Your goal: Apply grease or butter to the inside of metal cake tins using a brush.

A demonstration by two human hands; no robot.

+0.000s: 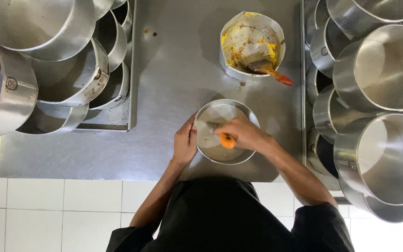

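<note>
Steel table (173, 84): round tin (225, 133), yellow-smeared bowl (252, 44).

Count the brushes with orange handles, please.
2: one orange-handled brush in the right hand over the near round metal tin; another rests in the far yellow-smeared tin.

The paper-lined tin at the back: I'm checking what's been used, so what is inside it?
Inside the lined tin are yellow greasy smears on the paper and a brush, bristles down, its orange handle sticking over the rim. The brush covers part of the bottom.
</note>
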